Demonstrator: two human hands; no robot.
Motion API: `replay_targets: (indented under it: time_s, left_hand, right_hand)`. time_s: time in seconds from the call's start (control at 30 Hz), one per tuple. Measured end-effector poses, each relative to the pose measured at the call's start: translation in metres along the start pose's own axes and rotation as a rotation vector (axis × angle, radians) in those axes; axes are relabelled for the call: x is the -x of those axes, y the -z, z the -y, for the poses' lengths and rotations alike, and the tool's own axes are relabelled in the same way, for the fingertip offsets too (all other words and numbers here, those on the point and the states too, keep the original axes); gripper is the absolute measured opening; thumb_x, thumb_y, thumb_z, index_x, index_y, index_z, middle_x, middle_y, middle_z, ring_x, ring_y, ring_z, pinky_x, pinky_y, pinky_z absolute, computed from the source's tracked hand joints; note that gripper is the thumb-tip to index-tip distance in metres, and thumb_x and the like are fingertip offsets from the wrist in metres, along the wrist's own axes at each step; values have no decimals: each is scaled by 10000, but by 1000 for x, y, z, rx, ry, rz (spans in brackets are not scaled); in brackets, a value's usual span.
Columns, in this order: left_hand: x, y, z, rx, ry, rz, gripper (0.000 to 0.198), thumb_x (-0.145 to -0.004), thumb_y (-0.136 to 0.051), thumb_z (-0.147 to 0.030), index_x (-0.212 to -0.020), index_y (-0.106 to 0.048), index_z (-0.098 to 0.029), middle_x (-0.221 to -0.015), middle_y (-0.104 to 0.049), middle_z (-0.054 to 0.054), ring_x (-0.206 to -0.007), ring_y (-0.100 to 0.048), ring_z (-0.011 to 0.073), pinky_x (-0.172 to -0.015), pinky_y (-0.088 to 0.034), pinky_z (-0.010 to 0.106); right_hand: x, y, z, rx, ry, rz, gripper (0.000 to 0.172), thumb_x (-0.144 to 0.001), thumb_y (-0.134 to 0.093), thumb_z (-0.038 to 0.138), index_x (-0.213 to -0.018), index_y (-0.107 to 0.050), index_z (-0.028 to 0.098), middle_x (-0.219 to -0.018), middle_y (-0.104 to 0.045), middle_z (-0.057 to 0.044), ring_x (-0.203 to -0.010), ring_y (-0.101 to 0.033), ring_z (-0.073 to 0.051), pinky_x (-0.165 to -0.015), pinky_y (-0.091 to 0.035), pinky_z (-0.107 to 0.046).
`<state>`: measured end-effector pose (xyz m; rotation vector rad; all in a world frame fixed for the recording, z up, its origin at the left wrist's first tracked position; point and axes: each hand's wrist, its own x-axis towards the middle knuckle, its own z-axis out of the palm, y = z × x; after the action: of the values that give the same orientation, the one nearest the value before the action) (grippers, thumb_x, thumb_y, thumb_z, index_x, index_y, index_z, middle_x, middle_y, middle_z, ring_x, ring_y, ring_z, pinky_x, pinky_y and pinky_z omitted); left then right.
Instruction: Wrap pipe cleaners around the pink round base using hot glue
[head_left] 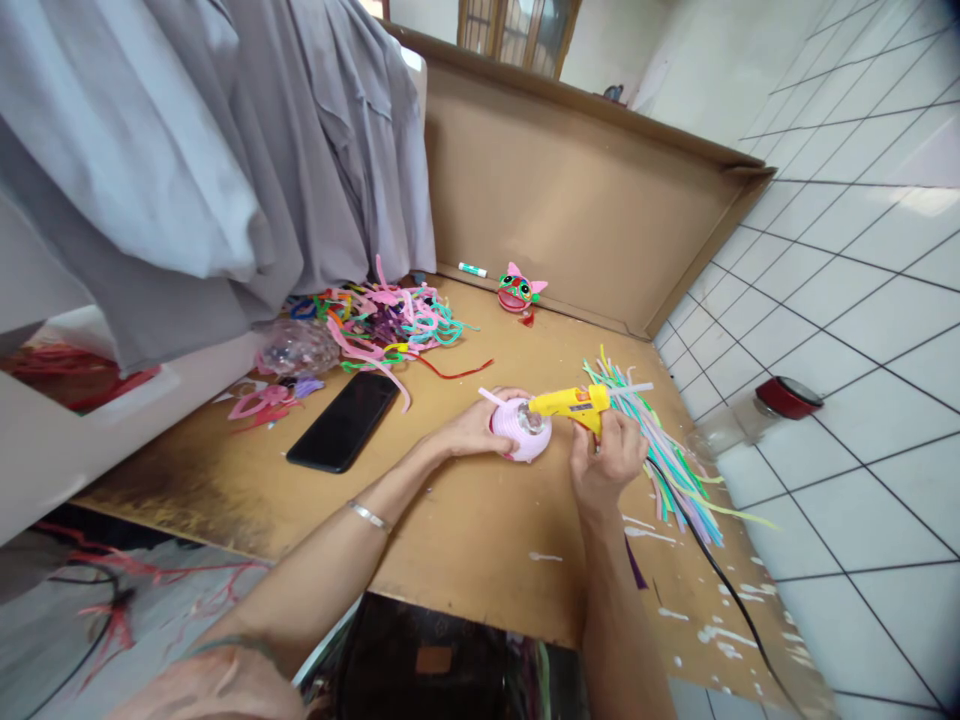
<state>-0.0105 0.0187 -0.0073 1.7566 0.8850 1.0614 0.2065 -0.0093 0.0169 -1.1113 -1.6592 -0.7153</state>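
My left hand (pixel 480 428) is closed around a round pink craft piece (pixel 527 447) wound with pink pipe cleaner. Its upper side has a bare, shiny, clear-looking patch, and a pink strip end sticks out at the upper left. My right hand (pixel 607 458) grips a yellow hot glue gun (pixel 574 402) by its handle. The gun's nozzle points left and is at the bare patch; whether it touches I cannot tell. A pale glue stick juts from the gun's back, and a black cord (pixel 720 570) runs off to the lower right.
A bundle of pastel pipe cleaners (pixel 667 460) lies right of my right hand. A black phone (pixel 343 422) and a tangled pipe-cleaner heap (pixel 405 315) are at left. A pink-eared craft face (pixel 519 290) and a glue tube (pixel 472 269) sit by the cardboard wall (pixel 555 180). A red-lidded jar (pixel 787 398) stands at right.
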Motion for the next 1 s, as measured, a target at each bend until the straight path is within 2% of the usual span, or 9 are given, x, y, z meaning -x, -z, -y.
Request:
replay_targets:
  time_s: [0.1, 0.27, 0.47, 0.6, 0.67, 0.73, 0.8, 0.87, 1.0]
  left_hand:
    - [0, 0, 0, 26, 3, 0, 776, -548, -763, -212, -1285, -520, -190, -1307, -542, 87, -1229, -518, 293, -1107, -385, 440]
    - [1, -1, 0, 86, 22, -12, 781, -548, -776, -226, -1283, -516, -178, -1332, -548, 98, -1241, -525, 296, -1096, -403, 430]
    - [2, -1, -1, 131, 38, -7, 799, -539, -790, -239, -1283, -507, -161, -1338, -550, 114, -1246, -527, 301, -1097, -400, 436]
    - [1, -1, -2, 129, 33, -19, 792, -532, -766, -212, -1278, -506, -156, -1319, -548, 112, -1239, -523, 298, -1099, -393, 440]
    - [1, -2, -3, 102, 22, -28, 773, -535, -752, -198, -1270, -516, -155, -1301, -550, 109, -1226, -526, 297, -1098, -392, 444]
    - [0, -3, -3, 59, 8, -39, 752, -534, -751, -189, -1254, -534, -159, -1284, -553, 104, -1210, -531, 296, -1096, -393, 447]
    - [0, -4, -3, 10, -4, -53, 750, -525, -761, -184, -1244, -546, -165, -1275, -554, 99, -1198, -535, 294, -1093, -396, 448]
    - [0, -5, -3, -36, -22, -61, 757, -523, -772, -190, -1246, -547, -166, -1271, -550, 100, -1187, -539, 291, -1090, -399, 446]
    - [-2, -8, 0, -90, -82, -59, 705, -566, -782, -251, -1230, -560, -171, -1250, -566, 103, -1167, -549, 284, -1080, -412, 432]
  right_hand:
    - [0, -2, -2, -28, -101, -7, 291, -915, -566, 385, -1109, -593, 170, -974, -644, -131, -931, -605, -278, -795, -448, -398]
    - [5, -12, -18, -8, -402, -24, 387, -856, -584, 450, -1097, -598, 147, -1018, -604, -151, -1007, -574, -309, -857, -459, -440]
    - [20, -25, -46, 233, -764, 283, 435, -765, -602, 418, -1092, -586, 133, -1051, -597, -166, -1045, -544, -330, -879, -438, -422]
    - [28, -27, -49, 348, -826, 515, 441, -770, -601, 371, -1121, -569, 104, -1076, -611, -204, -1029, -560, -336, -837, -436, -417]
    - [29, -26, -47, 375, -799, 548, 445, -779, -596, 371, -1118, -578, 84, -1084, -608, -227, -1042, -553, -362, -841, -423, -454]
    - [26, -22, -40, 394, -709, 513, 460, -804, -577, 384, -1145, -580, 75, -1116, -595, -240, -1070, -537, -385, -861, -401, -494]
    - [18, -15, -27, 337, -535, 415, 455, -849, -538, 390, -1193, -574, 95, -1120, -596, -215, -1066, -537, -371, -865, -388, -490]
    - [7, -6, -4, 144, -315, 307, 419, -896, -498, 385, -1224, -565, 131, -1049, -620, -155, -1017, -552, -318, -860, -383, -447]
    - [-21, 6, 56, -131, 80, 249, 471, -904, -544, 424, -1286, -538, 149, -848, -601, -75, -830, -536, -242, -789, -370, -381]
